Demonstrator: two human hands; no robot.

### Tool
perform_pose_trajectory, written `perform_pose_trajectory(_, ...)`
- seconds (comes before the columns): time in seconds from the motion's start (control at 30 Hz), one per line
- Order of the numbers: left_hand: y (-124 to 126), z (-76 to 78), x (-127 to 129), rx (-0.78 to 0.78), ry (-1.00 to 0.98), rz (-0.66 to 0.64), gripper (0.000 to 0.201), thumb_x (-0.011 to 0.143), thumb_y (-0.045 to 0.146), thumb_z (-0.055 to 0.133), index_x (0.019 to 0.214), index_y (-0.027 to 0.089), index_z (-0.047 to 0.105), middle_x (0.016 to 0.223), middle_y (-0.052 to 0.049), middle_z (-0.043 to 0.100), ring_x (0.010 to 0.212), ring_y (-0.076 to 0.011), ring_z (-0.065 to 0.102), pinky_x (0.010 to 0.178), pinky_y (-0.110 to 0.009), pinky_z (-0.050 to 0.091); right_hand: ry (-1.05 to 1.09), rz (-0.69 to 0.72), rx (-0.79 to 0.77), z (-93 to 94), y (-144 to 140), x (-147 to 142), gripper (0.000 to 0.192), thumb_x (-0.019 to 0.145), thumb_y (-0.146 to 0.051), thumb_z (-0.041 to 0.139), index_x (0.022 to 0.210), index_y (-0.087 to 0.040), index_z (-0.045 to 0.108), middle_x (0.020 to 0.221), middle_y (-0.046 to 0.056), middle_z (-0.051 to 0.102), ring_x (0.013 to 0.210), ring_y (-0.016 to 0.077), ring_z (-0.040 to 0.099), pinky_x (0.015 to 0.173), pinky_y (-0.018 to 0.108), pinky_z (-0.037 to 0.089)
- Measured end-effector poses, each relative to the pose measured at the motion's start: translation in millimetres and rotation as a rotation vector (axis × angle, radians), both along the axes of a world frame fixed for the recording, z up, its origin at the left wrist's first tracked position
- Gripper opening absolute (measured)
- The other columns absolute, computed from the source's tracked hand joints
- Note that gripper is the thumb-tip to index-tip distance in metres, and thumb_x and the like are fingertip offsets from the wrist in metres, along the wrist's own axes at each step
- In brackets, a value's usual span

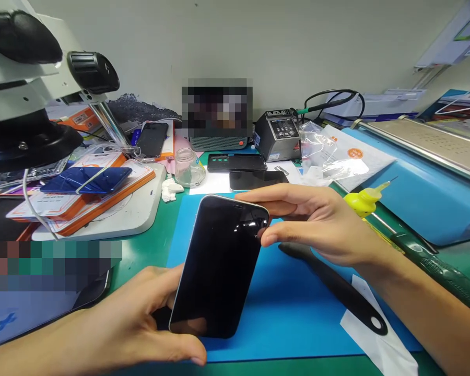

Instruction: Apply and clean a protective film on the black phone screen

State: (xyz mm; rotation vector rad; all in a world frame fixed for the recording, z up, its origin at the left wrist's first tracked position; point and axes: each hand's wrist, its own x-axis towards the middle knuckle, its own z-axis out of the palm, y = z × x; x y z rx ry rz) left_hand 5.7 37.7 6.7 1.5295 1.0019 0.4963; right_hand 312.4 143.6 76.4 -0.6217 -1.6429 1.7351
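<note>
A smartphone [219,271] with a dark, glossy screen and a pale frame is held tilted above a blue mat [290,313]. My left hand [156,313] grips its lower left side, thumb along the bottom edge and fingers behind it. At the upper right corner, my right hand [313,222] is closed on the phone, with the thumb at the edge and the fingers behind the top. Beneath my right wrist a black spudger-like tool [337,287] with a holed handle lies partly on a white tissue [387,344].
A microscope [27,78] overhangs the left side, above orange-white boxes [86,209]. Behind the mat are a glass jar [188,167], a phone case [237,163] and a soldering station [278,136]. On the right sit a yellow needle bottle [364,201] and a green-handled screwdriver [434,266].
</note>
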Motion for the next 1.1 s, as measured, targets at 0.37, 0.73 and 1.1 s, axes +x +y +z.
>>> perform_pose_trajectory(0.37, 9.4, 13.0, 7.8, 0.115, 0.073, -0.079, 0.046, 0.085, 0.063, 0.092, 0.103, 0.024, 0.076, 0.084, 0.001, 0.062, 0.070, -0.0134, 0.051, 0.056, -0.020, 0.043, -0.052, -0.020, -0.010, 3.5, -2.7, 0.0, 0.042, 0.083, -0.022, 0.098, 0.123, -0.027, 0.088, 0.116, 0.002, 0.090, 0.108, 0.0250, 0.087, 0.097, 0.036, 0.072)
perform_pose_trajectory(0.73, 12.3, 17.6, 16.9, 0.023, -0.056, -0.107, 0.043, 0.087, 0.050, 0.094, 0.104, 0.022, 0.067, 0.081, 0.006, 0.045, 0.070, -0.0096, 0.038, 0.055, -0.021, 0.027, -0.100, -0.004, 0.013, 4.1, 1.9, 2.3, 0.037, 0.085, -0.026, 0.099, 0.119, -0.036, 0.090, 0.116, 0.000, 0.090, 0.112, 0.0269, 0.086, 0.092, 0.030, 0.071)
perform_pose_trajectory(1.1, 5.8, 11.7, 8.2, -0.165, -0.239, 0.141, 0.069, 0.102, 0.047, 0.084, 0.157, 0.037, 0.044, 0.099, 0.002, 0.079, 0.094, -0.0159, 0.073, 0.087, -0.025, 0.055, -0.326, -0.045, 0.261, 3.2, 14.7, 20.8, 0.083, 0.087, -0.047, 0.096, 0.162, -0.042, 0.062, 0.132, 0.002, 0.084, 0.121, 0.0292, 0.080, 0.095, 0.038, 0.068)
